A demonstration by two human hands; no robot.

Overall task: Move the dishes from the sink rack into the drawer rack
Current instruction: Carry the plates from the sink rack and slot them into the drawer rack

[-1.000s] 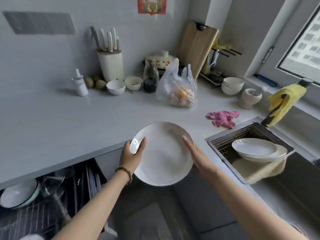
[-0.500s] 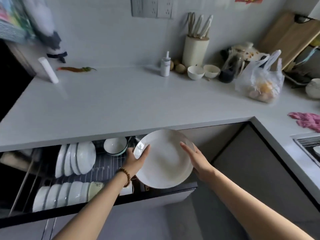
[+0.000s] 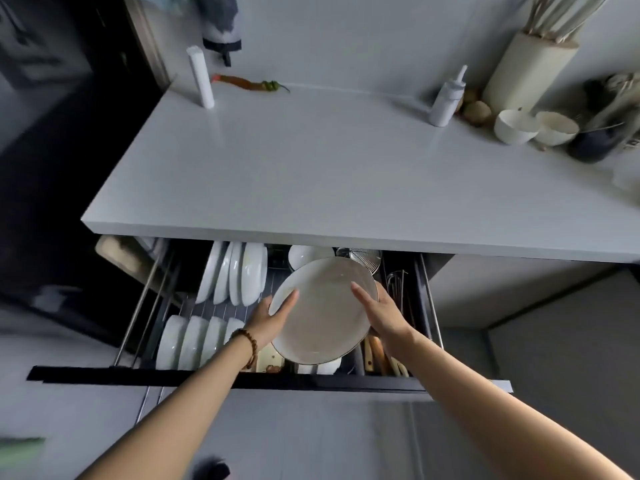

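Both hands carry a large white plate [image 3: 323,313] above the open drawer rack [image 3: 194,308]. My left hand [image 3: 268,318] grips its left rim with the thumb on the upper face. My right hand [image 3: 381,311] grips the right rim, thumb on top and fingers underneath. The plate is tilted and hovers over the middle of the drawer. Several white plates [image 3: 235,273] stand upright in the rack's back row, and several more plates [image 3: 194,341] stand in the front row. A white bowl [image 3: 304,254] sits at the back. The sink rack is out of view.
The drawer's dark front panel [image 3: 138,374] juts out toward me. Wooden-handled utensils [image 3: 379,355] and a wire whisk [image 3: 398,282] fill its right side. On the counter [image 3: 346,174] above stand a white bottle [image 3: 446,98], two small bowls [image 3: 535,128], a knife block [image 3: 530,69] and a chili [image 3: 249,84].
I have turned left from the sink to the drawer. The plate, held in both hands throughout, went from over the counter edge down to above the drawer rack.
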